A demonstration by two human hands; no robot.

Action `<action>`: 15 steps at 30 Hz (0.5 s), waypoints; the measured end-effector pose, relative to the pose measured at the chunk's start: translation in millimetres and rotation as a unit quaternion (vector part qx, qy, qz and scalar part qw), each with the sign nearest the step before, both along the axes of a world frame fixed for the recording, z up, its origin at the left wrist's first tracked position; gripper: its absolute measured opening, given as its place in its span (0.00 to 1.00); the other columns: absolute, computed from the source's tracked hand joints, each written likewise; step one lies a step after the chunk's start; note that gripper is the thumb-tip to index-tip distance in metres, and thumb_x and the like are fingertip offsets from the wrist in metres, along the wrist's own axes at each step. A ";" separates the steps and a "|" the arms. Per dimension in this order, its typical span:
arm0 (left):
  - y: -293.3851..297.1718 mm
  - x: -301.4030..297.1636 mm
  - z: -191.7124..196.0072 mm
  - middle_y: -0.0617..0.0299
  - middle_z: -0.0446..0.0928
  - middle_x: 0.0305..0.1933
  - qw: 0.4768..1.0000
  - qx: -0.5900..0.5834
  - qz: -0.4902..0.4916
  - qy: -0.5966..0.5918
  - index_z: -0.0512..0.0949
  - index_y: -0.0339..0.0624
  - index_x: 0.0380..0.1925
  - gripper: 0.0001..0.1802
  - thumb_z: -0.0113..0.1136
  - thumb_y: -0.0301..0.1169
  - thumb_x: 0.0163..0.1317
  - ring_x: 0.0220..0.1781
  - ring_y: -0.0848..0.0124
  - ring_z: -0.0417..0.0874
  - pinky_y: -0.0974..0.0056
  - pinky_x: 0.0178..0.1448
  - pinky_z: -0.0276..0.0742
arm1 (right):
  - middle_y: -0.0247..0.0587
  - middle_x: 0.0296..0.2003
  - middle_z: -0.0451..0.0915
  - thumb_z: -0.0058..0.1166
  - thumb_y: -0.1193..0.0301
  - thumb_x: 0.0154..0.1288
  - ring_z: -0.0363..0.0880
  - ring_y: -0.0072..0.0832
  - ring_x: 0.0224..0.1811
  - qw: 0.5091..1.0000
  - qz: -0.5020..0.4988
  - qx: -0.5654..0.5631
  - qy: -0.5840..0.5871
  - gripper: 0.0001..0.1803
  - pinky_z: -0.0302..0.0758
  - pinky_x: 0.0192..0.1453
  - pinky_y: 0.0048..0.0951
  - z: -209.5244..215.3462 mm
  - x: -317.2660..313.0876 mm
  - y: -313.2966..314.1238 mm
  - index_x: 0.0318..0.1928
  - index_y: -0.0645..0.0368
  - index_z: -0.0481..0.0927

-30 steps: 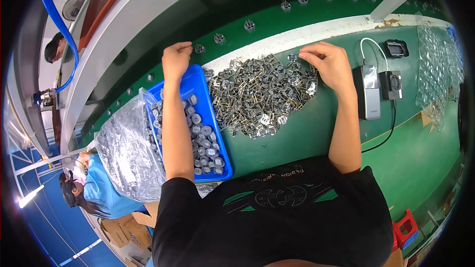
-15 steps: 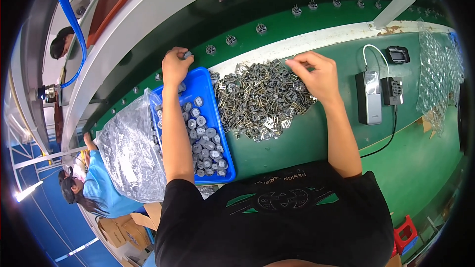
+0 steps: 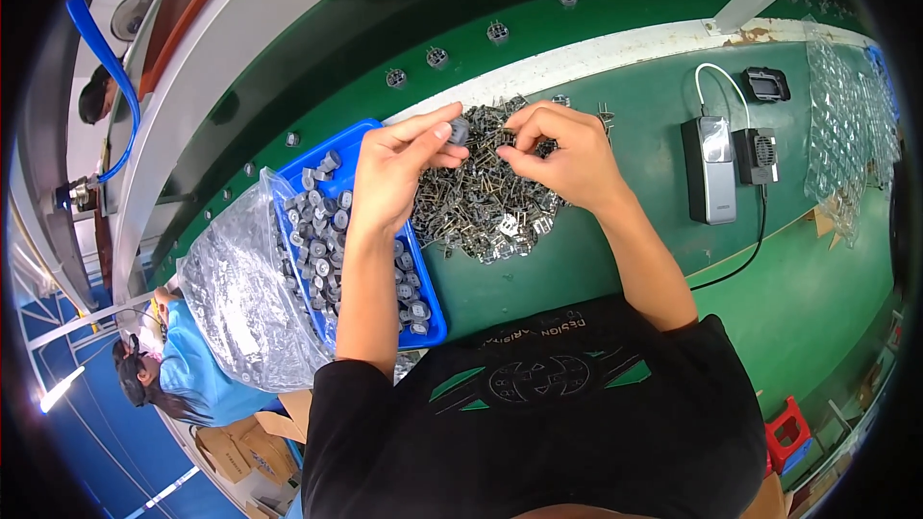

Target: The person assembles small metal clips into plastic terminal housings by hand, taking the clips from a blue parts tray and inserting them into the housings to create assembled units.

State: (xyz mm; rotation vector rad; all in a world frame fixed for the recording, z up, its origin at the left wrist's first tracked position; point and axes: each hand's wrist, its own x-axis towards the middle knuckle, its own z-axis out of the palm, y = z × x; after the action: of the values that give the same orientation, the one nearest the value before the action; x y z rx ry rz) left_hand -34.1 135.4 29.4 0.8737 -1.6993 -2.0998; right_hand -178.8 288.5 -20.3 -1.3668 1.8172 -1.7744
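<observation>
A green workbench (image 3: 808,298) stands above a blue floor (image 3: 58,442).

tray (image 3: 294,178) left of parts pile (image 3: 486,207)

The left forearm (image 3: 370,279) covers the middle of the blue plastic tray (image 3: 428,312) of small grey cylindrical parts (image 3: 317,240). The right hand (image 3: 562,154) hides part of the heap of small metal clips (image 3: 481,207); what its fingers (image 3: 514,135) pinch is too small to tell.

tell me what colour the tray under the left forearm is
Blue; the tray shows best in the head view.
</observation>
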 end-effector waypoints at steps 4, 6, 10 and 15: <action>7.1 3.9 -10.9 0.55 0.84 0.42 0.998 -0.052 -0.010 -0.026 0.81 0.31 0.52 0.17 0.63 0.21 0.63 0.37 0.72 0.83 0.68 0.46 0.81 | 0.38 0.29 0.83 0.67 0.79 0.55 0.82 0.24 0.27 0.999 -0.016 0.020 -0.048 0.07 0.78 0.32 0.23 4.3 6.4 2.7 0.30 0.63 0.80; 15.2 3.8 -12.0 0.54 0.84 0.42 1.000 -0.001 0.003 0.006 0.79 0.30 0.54 0.18 0.64 0.21 0.62 0.38 0.71 0.83 0.68 0.45 0.81 | 0.38 0.28 0.82 0.67 0.80 0.55 0.82 0.23 0.28 0.999 -0.008 -0.017 -0.040 0.06 0.78 0.33 0.22 6.0 8.6 1.7 0.32 0.63 0.81; 23.4 5.1 -12.0 0.52 0.81 0.48 0.991 0.103 -0.022 0.086 0.74 0.28 0.59 0.24 0.63 0.19 0.62 0.42 0.70 0.83 0.66 0.50 0.82 | 0.38 0.31 0.83 0.66 0.81 0.56 0.82 0.21 0.30 0.991 -0.001 -0.082 -0.110 0.07 0.79 0.34 0.21 6.3 11.0 5.4 0.36 0.64 0.84; 33.4 5.3 -10.1 0.50 0.78 0.54 0.978 0.145 -0.082 0.128 0.72 0.29 0.61 0.24 0.60 0.18 0.63 0.47 0.69 0.83 0.65 0.55 0.83 | 0.38 0.35 0.82 0.66 0.82 0.56 0.81 0.19 0.32 0.983 -0.021 -0.127 -0.134 0.07 0.78 0.35 0.20 7.2 4.6 4.7 0.36 0.64 0.85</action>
State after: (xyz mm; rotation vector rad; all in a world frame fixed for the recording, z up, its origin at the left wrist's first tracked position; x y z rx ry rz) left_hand -28.8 168.8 19.2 0.5192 -1.3973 -2.4910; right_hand -174.2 293.2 -13.0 -1.1079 1.5309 -2.1544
